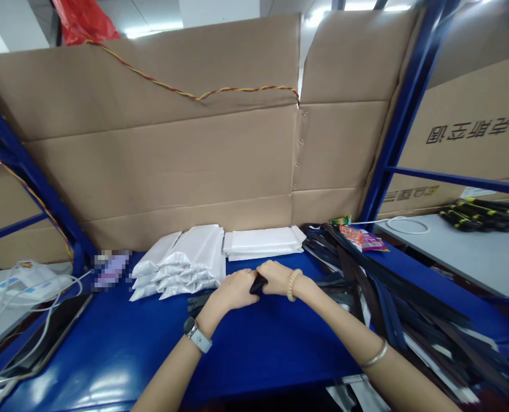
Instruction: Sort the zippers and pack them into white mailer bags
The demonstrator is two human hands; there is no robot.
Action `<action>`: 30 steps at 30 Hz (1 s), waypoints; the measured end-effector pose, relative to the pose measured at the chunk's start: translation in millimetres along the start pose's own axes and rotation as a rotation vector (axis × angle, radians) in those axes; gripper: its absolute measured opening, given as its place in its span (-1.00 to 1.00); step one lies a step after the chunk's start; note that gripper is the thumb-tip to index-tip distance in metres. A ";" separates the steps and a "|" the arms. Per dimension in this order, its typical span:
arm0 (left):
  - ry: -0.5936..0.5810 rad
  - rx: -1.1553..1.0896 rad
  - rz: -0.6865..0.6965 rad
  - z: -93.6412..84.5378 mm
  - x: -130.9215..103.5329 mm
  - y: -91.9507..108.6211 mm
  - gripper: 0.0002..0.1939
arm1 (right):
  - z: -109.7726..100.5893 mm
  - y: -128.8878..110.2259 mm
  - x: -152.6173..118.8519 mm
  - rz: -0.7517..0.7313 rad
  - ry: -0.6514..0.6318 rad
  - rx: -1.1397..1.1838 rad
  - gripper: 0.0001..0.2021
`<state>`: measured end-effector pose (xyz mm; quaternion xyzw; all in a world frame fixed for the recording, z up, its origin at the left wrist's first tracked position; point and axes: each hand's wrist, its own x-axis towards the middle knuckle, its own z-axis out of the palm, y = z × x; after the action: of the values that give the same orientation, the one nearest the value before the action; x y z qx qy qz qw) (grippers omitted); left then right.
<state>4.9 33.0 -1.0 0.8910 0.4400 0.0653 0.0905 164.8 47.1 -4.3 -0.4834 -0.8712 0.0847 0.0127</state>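
Observation:
My left hand [237, 289] and my right hand [277, 278] meet over the middle of the blue tabletop [254, 349]. Both are closed around a small black folded piece of material [258, 284], mostly covered by the fingers. Behind my hands lies a flat dark strip [198, 302], partly hidden by my left wrist. A stack of puffy white packets [198, 252] is piled beyond my left hand. Flat white packets [263, 242] lie just past my knuckles. To the right, a long bundle of dark fabric strips [378, 286] runs toward me, passing behind my right forearm.
Cardboard panels [186, 166] wall off the back between blue metal posts [402, 126]. At left are a dark tablet-like device [44, 337] and white cables [51, 309]. Colourful snack wrappers [361, 237] lie back right. Black-and-yellow rods [486, 214] rest on the neighbouring table [452, 252].

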 end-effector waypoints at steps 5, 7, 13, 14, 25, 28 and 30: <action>0.143 -0.146 -0.161 0.1 20.0 -6.0 -0.68 | -13.6 17.3 17.5 -0.052 0.204 0.161 -0.84; 0.219 -0.215 -0.209 2.1 22.3 -9.6 -0.74 | -11.2 21.2 17.9 -0.135 0.285 0.260 -0.81; 0.466 -0.399 -0.238 8.1 16.9 -11.1 -0.76 | 2.5 17.7 11.5 -0.133 0.340 0.584 -0.78; 0.488 -0.420 -0.246 7.8 15.7 -9.3 -0.76 | 2.9 15.7 11.5 -0.126 0.351 0.672 -0.83; 0.408 -0.497 -0.324 9.2 12.3 1.2 -0.68 | 5.6 13.8 17.3 0.054 0.589 1.472 -0.91; 0.419 -0.543 -0.274 15.2 13.1 4.5 -0.61 | 12.1 5.7 18.3 0.047 0.601 1.511 -0.92; 0.433 -0.545 -0.257 19.0 13.6 6.2 -0.60 | 13.4 -2.4 16.1 0.039 0.603 1.559 -0.86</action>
<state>21.5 38.1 -17.7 0.7373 0.5237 0.3552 0.2366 152.8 57.7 -18.1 -0.3532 -0.5136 0.5302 0.5747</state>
